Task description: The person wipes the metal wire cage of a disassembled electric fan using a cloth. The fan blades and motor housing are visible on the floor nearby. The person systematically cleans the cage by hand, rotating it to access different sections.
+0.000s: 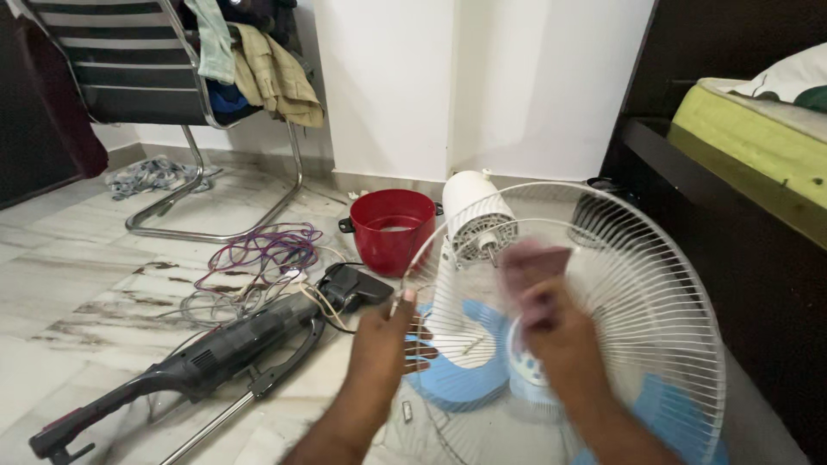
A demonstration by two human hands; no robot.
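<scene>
A white wire fan guard [655, 284] stands tilted in front of me, fixed to a white fan motor housing [472, 215] with its shaft showing. My left hand [383, 340] grips the guard's left rim. My right hand [551, 331] is inside the guard, closed on a dark reddish cloth [532, 263] that is blurred with motion against the wires. Light blue fan blades [469, 379] lie on the floor behind the guard.
A red bucket [392, 228] stands near the wall. A dark stick vacuum cleaner [224, 349] lies on the marble floor beside tangled purple and white cables [258, 258]. A chair [164, 86] draped with clothes is at the back left, a dark bed frame [732, 224] at right.
</scene>
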